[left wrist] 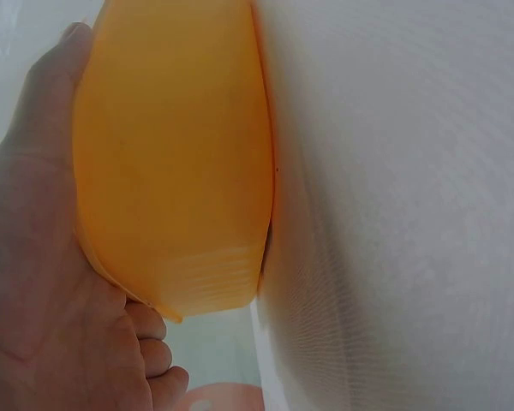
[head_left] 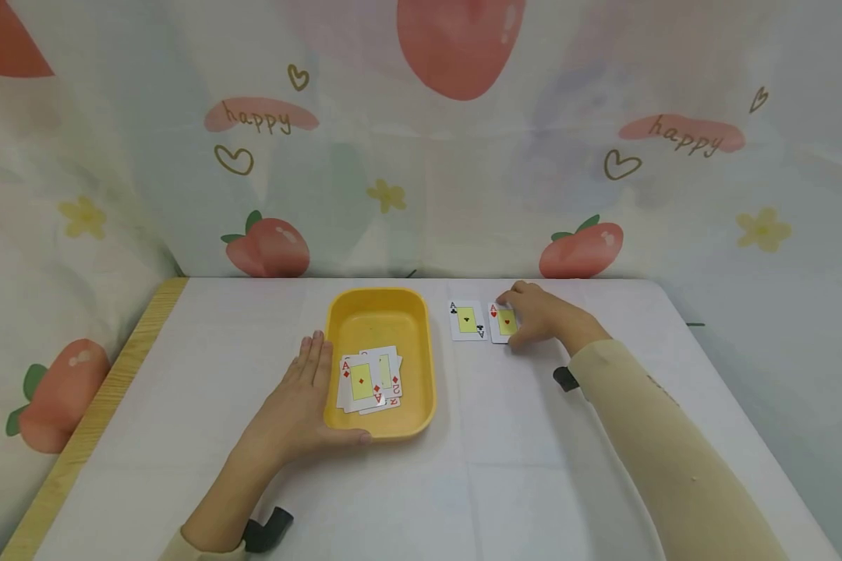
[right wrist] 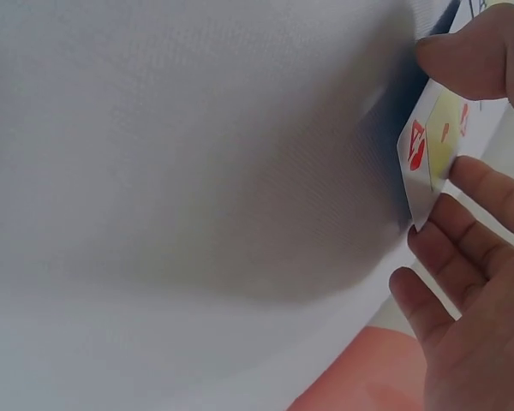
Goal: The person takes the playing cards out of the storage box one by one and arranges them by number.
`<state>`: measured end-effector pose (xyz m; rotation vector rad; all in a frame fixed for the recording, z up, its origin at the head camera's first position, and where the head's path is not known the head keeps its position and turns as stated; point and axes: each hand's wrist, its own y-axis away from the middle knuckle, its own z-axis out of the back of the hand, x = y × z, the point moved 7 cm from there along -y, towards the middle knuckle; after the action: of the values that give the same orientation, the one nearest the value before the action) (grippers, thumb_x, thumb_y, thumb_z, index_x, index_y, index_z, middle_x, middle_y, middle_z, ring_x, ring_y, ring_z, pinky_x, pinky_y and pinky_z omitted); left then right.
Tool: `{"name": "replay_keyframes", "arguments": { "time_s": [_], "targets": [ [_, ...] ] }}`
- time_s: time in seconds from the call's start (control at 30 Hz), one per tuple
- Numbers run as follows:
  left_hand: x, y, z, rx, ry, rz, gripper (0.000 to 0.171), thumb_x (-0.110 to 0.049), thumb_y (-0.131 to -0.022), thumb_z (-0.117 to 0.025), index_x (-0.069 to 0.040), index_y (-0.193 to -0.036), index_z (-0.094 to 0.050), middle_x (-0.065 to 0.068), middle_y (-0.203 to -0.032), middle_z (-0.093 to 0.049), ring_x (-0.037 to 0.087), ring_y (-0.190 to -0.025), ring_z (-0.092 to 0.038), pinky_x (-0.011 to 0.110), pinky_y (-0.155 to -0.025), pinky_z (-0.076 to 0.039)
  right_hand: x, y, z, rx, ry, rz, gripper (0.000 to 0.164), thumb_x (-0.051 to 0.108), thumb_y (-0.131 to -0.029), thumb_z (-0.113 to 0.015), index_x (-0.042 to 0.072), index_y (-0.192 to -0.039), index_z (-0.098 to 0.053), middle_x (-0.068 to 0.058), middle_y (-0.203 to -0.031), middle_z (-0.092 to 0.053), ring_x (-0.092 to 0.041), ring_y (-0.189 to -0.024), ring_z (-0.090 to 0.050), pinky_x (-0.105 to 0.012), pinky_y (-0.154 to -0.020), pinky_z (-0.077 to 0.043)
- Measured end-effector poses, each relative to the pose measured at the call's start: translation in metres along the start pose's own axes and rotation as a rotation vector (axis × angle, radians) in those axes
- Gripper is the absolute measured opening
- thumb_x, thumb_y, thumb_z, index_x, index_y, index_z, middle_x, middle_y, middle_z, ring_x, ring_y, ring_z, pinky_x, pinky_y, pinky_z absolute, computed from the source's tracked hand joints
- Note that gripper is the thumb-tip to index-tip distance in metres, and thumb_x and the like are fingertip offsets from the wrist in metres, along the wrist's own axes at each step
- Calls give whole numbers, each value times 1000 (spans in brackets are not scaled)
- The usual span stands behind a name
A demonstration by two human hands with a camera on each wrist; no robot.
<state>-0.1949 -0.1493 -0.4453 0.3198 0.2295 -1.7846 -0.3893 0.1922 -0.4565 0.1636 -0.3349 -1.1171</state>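
Observation:
My left hand (head_left: pixel 298 405) rests along the left side of a yellow plastic tray (head_left: pixel 379 312), fingers straight by its rim and thumb at the near edge. Inside the tray lies a loose pile of playing cards, with an ace of diamonds (head_left: pixel 360 383) on top and a red two (head_left: pixel 392 372) partly under it. To the right of the tray, my right hand (head_left: pixel 550 315) pinches an ace of hearts (head_left: pixel 505 321) between thumb and fingertips. In the right wrist view this card (right wrist: pixel 437 145) is tilted. Beside it on the cloth lies a black ace (head_left: pixel 468 320), face up.
A white cloth (head_left: pixel 505 499) covers the table, with a wooden edge (head_left: pixel 91 421) showing at the left. Directly behind the table hangs a printed curtain (head_left: pixel 428 156) with fruit and hearts. Black wrist straps (head_left: pixel 268 530) show on both arms.

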Motion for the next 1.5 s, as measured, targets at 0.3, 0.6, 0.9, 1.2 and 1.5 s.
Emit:
{"name": "replay_keyframes", "arguments": {
  "time_s": [0.3,0.6,0.9,1.2,1.5],
  "targets": [
    [1,0,-2,-1,-7,-1,149,-92,-59,-62,0,-159,-2,16,-167,5,32,-155,2,50,-123,-18,-1,-1,-4,-2,20,-5,78,32,-72,-79,12,-143,-53,-13,-139,-47,-30,-122,-45,-55,-104,-45],
    [1,0,-3,17,-10,17,150,-96,-58,-57,-1,-159,-1,14,-168,6,30,-155,4,50,-123,-18,-1,3,-3,-19,1,2,77,28,-72,-78,11,-142,-52,-14,-141,-47,-32,-125,-43,-55,-106,-43],
    [0,0,-1,12,-4,20,150,-94,-58,-60,0,-159,-4,16,-168,3,32,-155,1,50,-123,-20,18,10,5,-106,-34,66,77,28,-73,-75,8,-143,-50,-13,-141,-46,-31,-123,-44,-50,-104,-44],
    [-1,-1,0,9,0,0,147,-90,-61,-64,1,-159,-3,16,-167,5,33,-155,2,51,-123,-19,78,24,28,-176,-32,209,78,30,-72,-72,9,-144,-48,-10,-144,-42,-27,-126,-46,-46,-106,-45],
    [0,-2,-3,20,-9,7,148,-91,-60,-63,1,-159,-1,16,-167,5,32,-155,2,51,-123,-18,124,30,41,-226,-12,286,81,40,-74,-70,9,-145,-46,-8,-146,-43,-25,-127,-46,-43,-105,-47]
  ]
}}
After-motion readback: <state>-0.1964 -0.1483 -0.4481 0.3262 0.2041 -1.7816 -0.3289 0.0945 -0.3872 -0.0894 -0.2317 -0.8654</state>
